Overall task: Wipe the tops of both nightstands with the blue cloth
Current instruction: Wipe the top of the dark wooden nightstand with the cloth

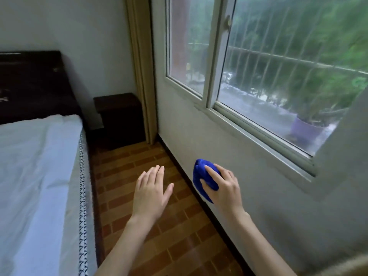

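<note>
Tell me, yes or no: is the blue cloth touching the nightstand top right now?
No, the blue cloth is bunched in the right hand above the floor, well short of the dark nightstand in the corner.

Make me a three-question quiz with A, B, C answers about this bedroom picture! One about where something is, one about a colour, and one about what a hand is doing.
1. Where does the dark wooden nightstand stand?
A. In the corner between the bed's dark headboard and the wall with the window
B. Under the window
C. At the foot of the bed

2. What colour is the bunched cloth?
A. Green
B. Blue
C. White

3. What is the left hand doing?
A. Gripping the cloth
B. Touching the bed
C. Open and empty

Answers: 1 A, it sits in the far corner beside the headboard. 2 B, the cloth in the right hand is bright blue. 3 C, its fingers are spread over the brick-pattern floor, holding nothing.
</note>
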